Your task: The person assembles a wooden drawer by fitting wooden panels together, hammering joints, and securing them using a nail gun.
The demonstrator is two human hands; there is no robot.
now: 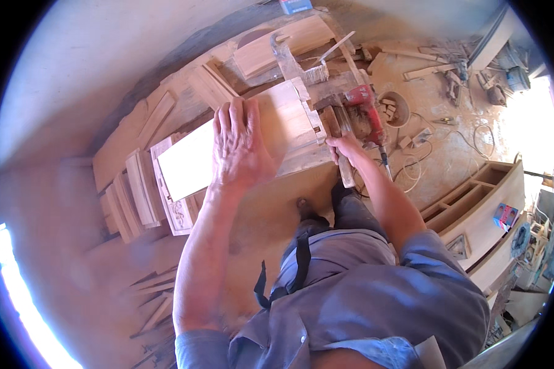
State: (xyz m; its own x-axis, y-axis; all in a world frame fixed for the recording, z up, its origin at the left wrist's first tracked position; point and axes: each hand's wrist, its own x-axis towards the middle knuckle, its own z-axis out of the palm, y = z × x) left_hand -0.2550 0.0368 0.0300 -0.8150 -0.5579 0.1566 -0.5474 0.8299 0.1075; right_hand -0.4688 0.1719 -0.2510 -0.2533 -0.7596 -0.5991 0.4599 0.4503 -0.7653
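A pale wooden board [286, 117] with notched joints along its right end lies on the workbench. My left hand [243, 144] rests over it, the fingers hooked across its far edge; the thumb is hidden. At the notched end my right hand [345, 147] is closed round a worn wooden bar [346, 172], which stands close beside the joints. Whether the bar touches the board I cannot tell. Just beyond the right hand lies a red power drill [368, 111] with a long bit.
More cut boards [289, 46] and a brush [317, 74] lie on the bench, with a carved panel [177, 212] at its left. A bucket of wood blocks [391, 109], cords [415, 169] and offcuts are on the floor. A compartmented wooden frame [474, 200] stands right.
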